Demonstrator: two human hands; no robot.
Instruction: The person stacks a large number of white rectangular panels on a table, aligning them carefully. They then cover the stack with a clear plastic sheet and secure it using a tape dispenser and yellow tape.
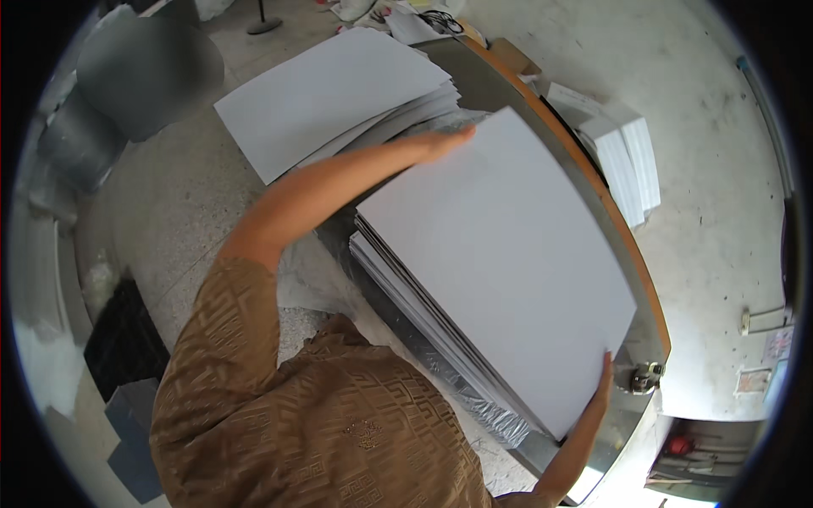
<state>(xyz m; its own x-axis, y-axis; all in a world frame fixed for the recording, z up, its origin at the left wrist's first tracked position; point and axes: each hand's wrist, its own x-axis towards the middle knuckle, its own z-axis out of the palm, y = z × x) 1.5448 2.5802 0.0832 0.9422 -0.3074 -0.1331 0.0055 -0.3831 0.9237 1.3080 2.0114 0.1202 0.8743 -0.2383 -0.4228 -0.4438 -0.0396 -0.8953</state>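
Brown patterned shirt [313, 423] fills the lower middle of the view, closest to the lens, covering the person's shoulder and chest. From it the left arm reaches up and to the right, and the left hand [445, 140] lies flat with fingers stretched out and together at the far edge of the top sheet [500, 254]. The right hand [603, 381] comes up from the lower edge and presses against the near right corner of that same sheet, fingers straight along its edge; whether the thumb hooks under it cannot be told.

That sheet is large, white and blank, and sits on a stack [423, 313] of similar white sheets whose edges show as thin dark and light lines on the left side. The stack rests on a grey table [631, 279] with an orange rim, over crinkled clear plastic [483, 402].

A second pile [339, 93] of white sheets lies farther away, up and left of the hands, fanned slightly at its right edge and well apart from the held sheet. Beyond the table's rim, on the right, a white block [631, 165] of stacked sheets stands on the pale concrete floor [720, 169]. At the upper left sits a grey chair [144, 72], and a dark crate [123, 339] lies at the left.
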